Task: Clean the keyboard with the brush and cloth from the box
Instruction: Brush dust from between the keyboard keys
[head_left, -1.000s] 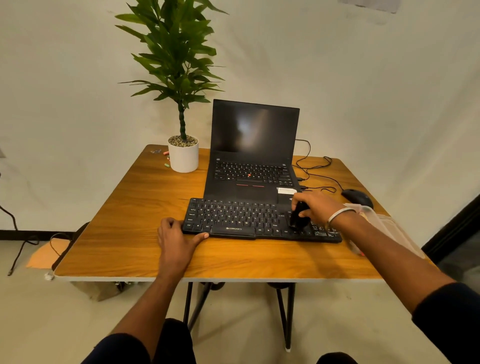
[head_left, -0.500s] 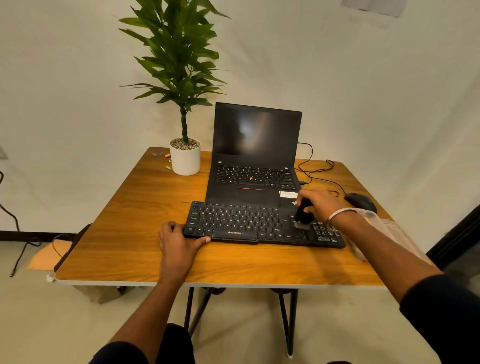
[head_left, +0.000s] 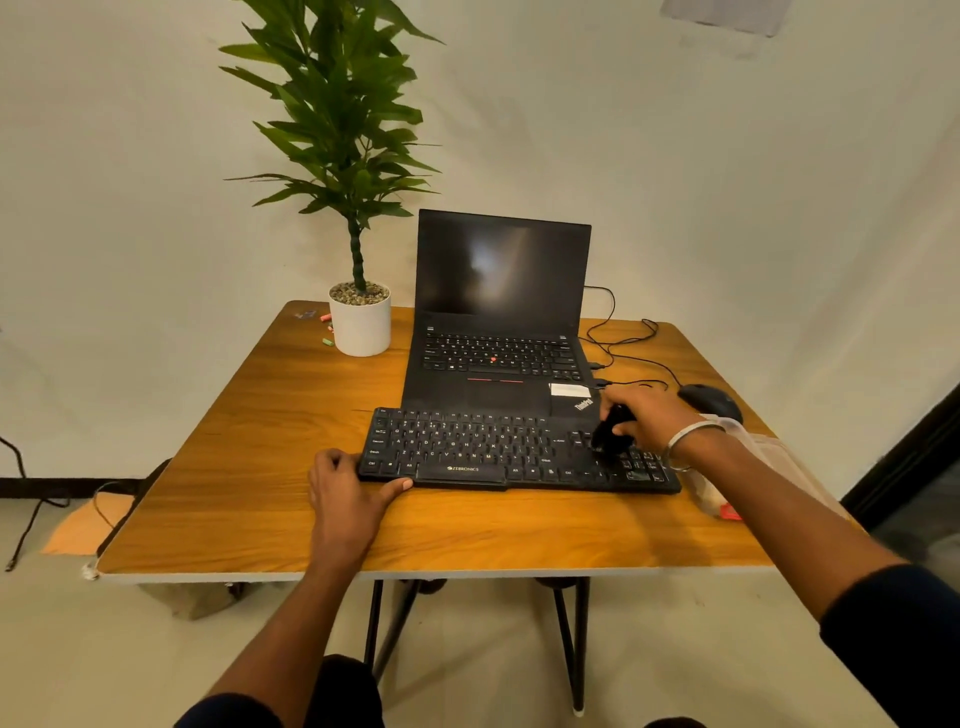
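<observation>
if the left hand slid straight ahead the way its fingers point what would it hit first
Judging by the picture, the way looks free: the left hand points up the bare table, left of the keyboard. The plant pot stands further back.

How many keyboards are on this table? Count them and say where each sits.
2: the black Zebronics keyboard at the table's near side, under both hands, and the ThinkPad laptop's built-in keyboard directly behind it.

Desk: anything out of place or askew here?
Mostly tidy. The keyboard lies with its far edge overlapping the open laptop palm rest instead of flat on the table. A few small coloured bits lie loose beside the plant pot. No spill or damage shows.
</observation>
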